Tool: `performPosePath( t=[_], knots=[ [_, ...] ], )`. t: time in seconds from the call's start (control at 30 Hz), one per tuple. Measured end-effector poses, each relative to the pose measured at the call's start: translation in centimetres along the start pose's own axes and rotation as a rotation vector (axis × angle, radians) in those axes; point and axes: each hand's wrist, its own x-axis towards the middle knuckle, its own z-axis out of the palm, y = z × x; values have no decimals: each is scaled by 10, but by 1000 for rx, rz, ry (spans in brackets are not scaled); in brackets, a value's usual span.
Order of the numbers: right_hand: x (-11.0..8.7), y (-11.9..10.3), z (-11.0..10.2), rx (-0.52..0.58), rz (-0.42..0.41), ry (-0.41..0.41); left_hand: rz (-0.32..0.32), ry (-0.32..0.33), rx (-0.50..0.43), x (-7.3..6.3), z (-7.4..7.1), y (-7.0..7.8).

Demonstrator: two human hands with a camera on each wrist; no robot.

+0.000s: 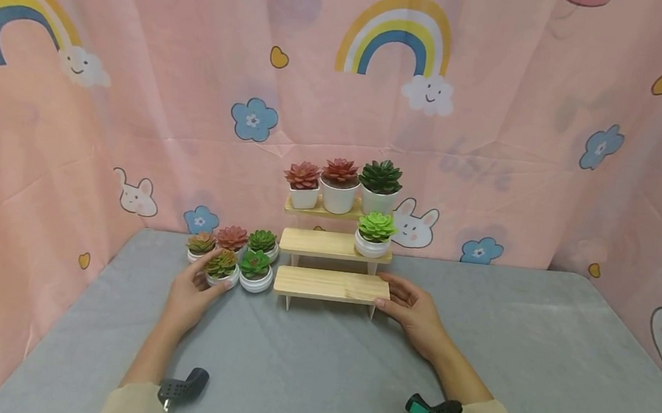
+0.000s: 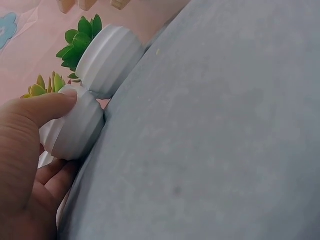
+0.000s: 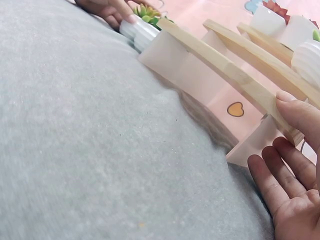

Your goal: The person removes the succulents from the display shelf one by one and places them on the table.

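My left hand (image 1: 191, 294) grips a small white ribbed pot with a yellow-green succulent (image 1: 221, 268), thumb on its near side and fingers round the far side. In the left wrist view, that white pot (image 2: 77, 127) stands low at the grey cloth. My right hand (image 1: 419, 318) holds the right end of the lowest step of a three-tier wooden stand (image 1: 329, 285). Its thumb (image 3: 295, 107) lies on the board's edge, with the other fingers beside and below it. A bright green succulent (image 1: 375, 233) stands at the right of the middle step.
On the top step stand two red succulents (image 1: 305, 180) (image 1: 339, 184) and a dark green succulent (image 1: 380, 185). Left of the stand cluster several potted succulents, including a green one (image 1: 255, 271) beside the gripped pot. A pink patterned curtain (image 1: 340, 120) hangs behind the grey cloth-covered table (image 1: 301, 378).
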Motion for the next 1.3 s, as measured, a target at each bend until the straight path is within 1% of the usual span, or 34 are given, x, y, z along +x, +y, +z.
performPosePath(
  t=[0.17, 0.33, 0.57, 0.67, 0.73, 0.8, 0.87, 0.93, 1.03, 1.13, 1.3],
  knots=[
    [1, 0, 1, 4, 11, 6, -9, -7, -1, 0, -3, 2],
    [1, 1, 1, 10, 6, 4, -22, -10, 15, -2, -11, 7],
    [1, 2, 0, 4, 9, 0, -14, -24, 33, -4, -21, 16],
    [1, 1, 0, 6, 5, -3, 2, -9, 51, -4, -23, 22],
    [1, 1, 0, 7, 4, -2, 40, 14, 73, -4, -23, 26],
    [0, 1, 0, 6, 4, -2, 93, 38, 87, -3, -23, 33],
    [0, 0, 0, 8, 4, -3, 145, 54, 99, -3, -22, 42],
    [0, 0, 0, 13, 3, -1, 194, 55, 109, -3, -20, 53],
    [1, 0, 1, 22, 1, -5, 252, 36, 114, -5, -15, 70],
    [1, 0, 1, 32, -1, -1, 296, 6, 120, -7, -9, 88],
    [2, 3, 0, 35, 3, 4, 349, -70, 97, -6, 8, 116]
  ],
)
